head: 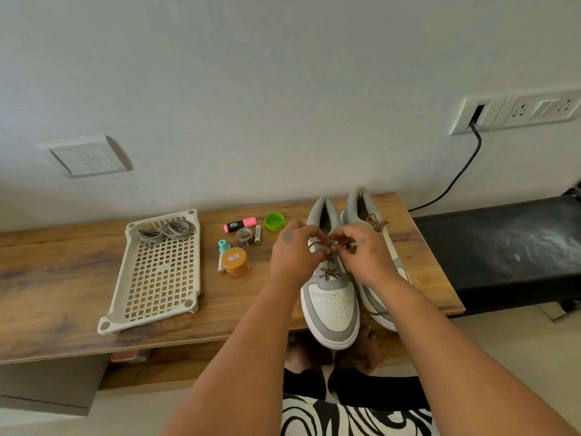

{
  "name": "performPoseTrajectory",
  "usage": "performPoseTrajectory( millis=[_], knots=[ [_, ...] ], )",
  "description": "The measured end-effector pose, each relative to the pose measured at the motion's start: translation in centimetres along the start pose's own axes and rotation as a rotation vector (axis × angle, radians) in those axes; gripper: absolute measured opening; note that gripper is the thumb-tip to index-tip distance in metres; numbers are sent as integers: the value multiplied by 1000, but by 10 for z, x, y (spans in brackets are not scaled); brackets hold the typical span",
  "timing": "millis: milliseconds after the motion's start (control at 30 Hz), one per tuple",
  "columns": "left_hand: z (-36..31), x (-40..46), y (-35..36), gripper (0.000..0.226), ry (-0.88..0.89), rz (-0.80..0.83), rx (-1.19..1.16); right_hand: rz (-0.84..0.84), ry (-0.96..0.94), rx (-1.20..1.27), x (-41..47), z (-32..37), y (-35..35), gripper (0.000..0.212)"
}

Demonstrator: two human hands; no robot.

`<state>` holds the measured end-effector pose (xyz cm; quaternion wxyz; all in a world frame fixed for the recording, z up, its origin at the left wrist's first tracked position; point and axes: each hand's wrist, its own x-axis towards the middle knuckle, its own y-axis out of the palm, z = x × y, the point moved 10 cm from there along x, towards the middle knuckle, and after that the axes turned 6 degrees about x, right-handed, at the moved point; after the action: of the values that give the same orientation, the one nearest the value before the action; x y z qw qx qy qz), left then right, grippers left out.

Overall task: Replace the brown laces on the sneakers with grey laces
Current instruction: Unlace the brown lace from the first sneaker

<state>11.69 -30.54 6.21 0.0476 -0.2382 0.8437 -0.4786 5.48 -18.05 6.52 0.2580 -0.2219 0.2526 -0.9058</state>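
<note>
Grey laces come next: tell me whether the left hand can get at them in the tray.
Probably yes. The grey laces lie uncovered in the tray, left of the left hand, though it now pinches the brown lace.

A home room: low wooden bench (78,278) against a painted wall with switch plates (89,157).

— What do the fingers (317,236) cover?
— The upper rows of the brown lace (330,273) on the left sneaker (331,305); beneath them the eyelets are hidden.
— And right of them?
— The right hand (364,254) hides most of the right sneaker (361,206).
— The battery (257,233) print, left of the fingers?
— Too small to read.
</note>
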Motion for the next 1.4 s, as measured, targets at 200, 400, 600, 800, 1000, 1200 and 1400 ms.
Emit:
performPoseTrajectory(
  millis=[200,400,600,800,1000,1200,1400],
  knots=[
    [-1,5,1,6,51,-30,-50,-24,-12,24,3,-4,3,12],
    [18,2,2,16,-70,6,-325,-111,40,78,0,-14,-4,6],
    [19,2,10,11,-72,78,-309,-52,-46,34,1,-3,11,15],
    [33,-10,43,17,-416,273,-716,-112,193,98,1,-29,10,6],
    [29,-11,39,19,-484,171,-965,-114,211,300,0,-29,7,33],
    [27,-14,35,11,-496,142,-1032,-178,-53,24,-3,-2,6,20],
    [29,-11,31,10,-552,127,-1325,-86,9,42,1,-11,5,18]
  ],
)
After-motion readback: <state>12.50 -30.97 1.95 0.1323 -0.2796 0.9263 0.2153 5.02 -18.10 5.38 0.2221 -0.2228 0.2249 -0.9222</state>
